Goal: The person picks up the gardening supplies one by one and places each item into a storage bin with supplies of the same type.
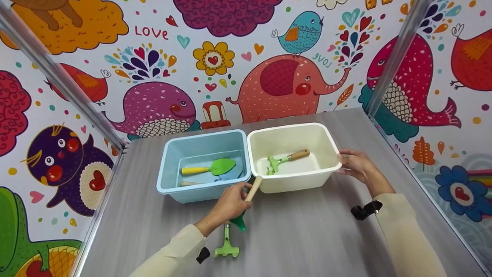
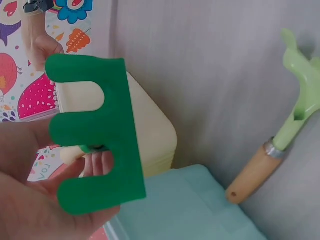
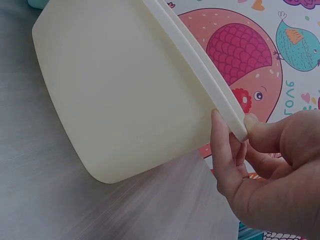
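My left hand (image 1: 231,204) holds a dark green toy rake (image 2: 122,125) near the front corners of the two bins. The rake's pale wooden handle (image 1: 253,188) points up toward the cream bin; its flat three-pronged head faces the left wrist camera. My right hand (image 1: 355,166) pinches the right rim of the cream bin (image 1: 300,184), thumb and fingers on either side in the right wrist view. Inside that bin lies a light green rake with a brown wooden handle (image 1: 299,155). A second light green rake (image 1: 227,246) lies on the table below my left hand.
Touching the cream bin on its left is a light blue bin (image 1: 203,194). It holds a green trowel (image 1: 223,166) with a yellow handle, a blue tool (image 1: 231,175) and a wooden handle (image 1: 190,183). Patterned walls (image 1: 215,23) enclose the grey table (image 1: 307,231).
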Motion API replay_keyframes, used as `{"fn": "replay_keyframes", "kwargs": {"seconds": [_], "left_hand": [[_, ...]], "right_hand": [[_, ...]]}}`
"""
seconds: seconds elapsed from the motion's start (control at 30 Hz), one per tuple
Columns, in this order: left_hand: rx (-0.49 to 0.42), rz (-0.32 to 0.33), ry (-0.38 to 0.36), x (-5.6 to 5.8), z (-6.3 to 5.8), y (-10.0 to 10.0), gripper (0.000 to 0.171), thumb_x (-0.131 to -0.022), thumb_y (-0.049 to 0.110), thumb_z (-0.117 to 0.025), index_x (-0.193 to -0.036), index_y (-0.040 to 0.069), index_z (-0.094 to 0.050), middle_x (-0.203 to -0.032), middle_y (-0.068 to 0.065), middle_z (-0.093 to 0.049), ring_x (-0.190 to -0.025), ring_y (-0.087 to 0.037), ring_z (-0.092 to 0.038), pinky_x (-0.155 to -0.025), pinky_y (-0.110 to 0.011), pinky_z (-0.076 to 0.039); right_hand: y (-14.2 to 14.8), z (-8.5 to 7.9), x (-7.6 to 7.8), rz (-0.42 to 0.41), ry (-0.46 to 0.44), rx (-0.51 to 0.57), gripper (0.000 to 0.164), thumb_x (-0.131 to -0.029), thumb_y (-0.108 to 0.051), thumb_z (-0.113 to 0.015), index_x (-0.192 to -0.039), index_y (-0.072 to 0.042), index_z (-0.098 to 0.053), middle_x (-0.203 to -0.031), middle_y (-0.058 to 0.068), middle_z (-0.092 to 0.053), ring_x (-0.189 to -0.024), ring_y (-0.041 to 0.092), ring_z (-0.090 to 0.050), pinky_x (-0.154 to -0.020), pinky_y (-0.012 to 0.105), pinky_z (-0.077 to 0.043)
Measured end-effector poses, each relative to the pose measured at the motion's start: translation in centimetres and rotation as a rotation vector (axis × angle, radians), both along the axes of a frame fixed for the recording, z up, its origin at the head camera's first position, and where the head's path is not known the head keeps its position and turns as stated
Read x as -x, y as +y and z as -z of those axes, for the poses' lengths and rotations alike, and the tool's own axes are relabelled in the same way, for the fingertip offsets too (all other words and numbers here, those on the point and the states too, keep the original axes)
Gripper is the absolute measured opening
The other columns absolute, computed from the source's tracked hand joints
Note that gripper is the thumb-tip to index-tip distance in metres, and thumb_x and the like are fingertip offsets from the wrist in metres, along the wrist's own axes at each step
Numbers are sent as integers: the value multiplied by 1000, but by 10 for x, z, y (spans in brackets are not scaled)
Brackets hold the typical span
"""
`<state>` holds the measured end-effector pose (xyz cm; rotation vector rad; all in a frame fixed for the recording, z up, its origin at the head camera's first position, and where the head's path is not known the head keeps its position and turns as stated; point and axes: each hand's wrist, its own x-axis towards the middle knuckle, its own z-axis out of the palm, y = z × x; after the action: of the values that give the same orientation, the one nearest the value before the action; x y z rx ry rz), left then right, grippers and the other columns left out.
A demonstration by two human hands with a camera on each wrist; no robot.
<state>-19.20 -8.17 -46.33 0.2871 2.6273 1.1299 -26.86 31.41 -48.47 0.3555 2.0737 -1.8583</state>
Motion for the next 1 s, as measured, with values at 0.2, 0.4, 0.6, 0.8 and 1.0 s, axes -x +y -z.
{"fn": "replay_keyframes", "kwargs": {"seconds": [0.2, 0.4, 0.6, 0.8, 1.0], "left_hand": [[18, 18, 12, 6, -11, 2, 46, -81, -1, -70, -126, 2, -62, -92, -9, -66, -77, -17, -59, -62, -30, -53], [66, 43, 38, 10, -27, 8, 45, -81, -2, -69, -126, 3, -63, -94, -9, -66, -79, -17, -60, -63, -30, -54], [131, 55, 41, 15, -42, 18, 46, -83, -1, -66, -129, 7, -62, -100, -8, -71, -83, -17, -62, -68, -32, -56], [168, 65, 55, 20, -51, 32, 47, -85, -1, -65, -131, 9, -60, -108, -11, -72, -90, -19, -64, -75, -36, -57], [160, 100, 72, 19, -54, 50, 48, -85, -1, -65, -132, 10, -58, -107, -11, -71, -84, -18, -63, -67, -31, -55]], "right_hand": [[-1, -1, 1, -6, -8, 4, 61, -103, -20, -53, -152, 7, -28, -114, 3, -59, -94, 9, -65, -82, 23, -58], [0, 0, 1, 4, 2, 12, 61, -103, -17, -53, -151, 9, -27, -106, -2, -61, -87, 6, -64, -80, 22, -58], [-2, 0, 1, 1, -13, -22, 60, -103, -19, -53, -151, 8, -29, -115, 4, -58, -92, 9, -64, -83, 24, -58], [0, -2, 0, 1, -21, 2, 62, -103, -21, -54, -151, 8, -28, -110, 0, -59, -90, 7, -64, -83, 24, -58], [0, -2, 0, 2, -21, 11, 61, -103, -21, -55, -150, 7, -30, -110, 0, -59, -92, 9, -64, -82, 23, -58]]}}
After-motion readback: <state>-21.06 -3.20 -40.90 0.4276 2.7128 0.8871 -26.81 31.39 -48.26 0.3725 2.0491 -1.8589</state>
